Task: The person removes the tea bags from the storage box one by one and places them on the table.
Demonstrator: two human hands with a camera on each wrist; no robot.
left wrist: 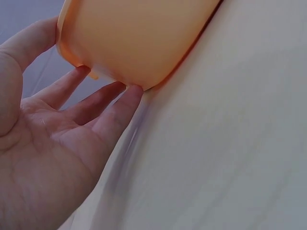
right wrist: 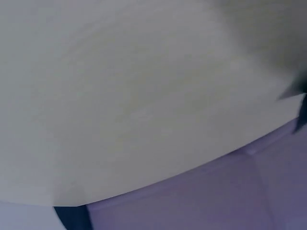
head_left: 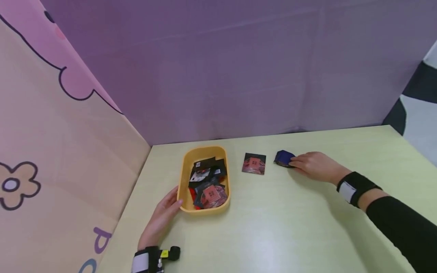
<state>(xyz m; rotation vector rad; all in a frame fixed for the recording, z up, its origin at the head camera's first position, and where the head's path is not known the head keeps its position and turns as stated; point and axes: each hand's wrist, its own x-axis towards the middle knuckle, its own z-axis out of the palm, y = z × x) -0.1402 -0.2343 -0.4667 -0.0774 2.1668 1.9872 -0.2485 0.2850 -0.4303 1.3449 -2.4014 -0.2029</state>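
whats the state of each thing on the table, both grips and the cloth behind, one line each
yellow bin, upright, open-topped, partly filled
packets in the bin, jumbled, overlapping
square packet, lying flat, outside the bin
dark blue packet, pinched
left grip, holding the bin's near left corner
right grip, pinching the dark blue packet
purple cloth, hanging, lightly creased

Screened-off booth — purple backdrop [head_left: 239, 76], cartoon-print panel [head_left: 75, 151], pale tabletop [head_left: 252, 227].

The right hand [head_left: 316, 167] is covering part of the dark blue packet [head_left: 283, 157]. In the basket [head_left: 205, 151], packets [head_left: 208, 189] are overlapping, obscuring their count. The left wrist view's top edge is cropping the basket. 1 dark, blurred shape [right wrist: 302, 115] is running off the right wrist view's right edge, defying identification.
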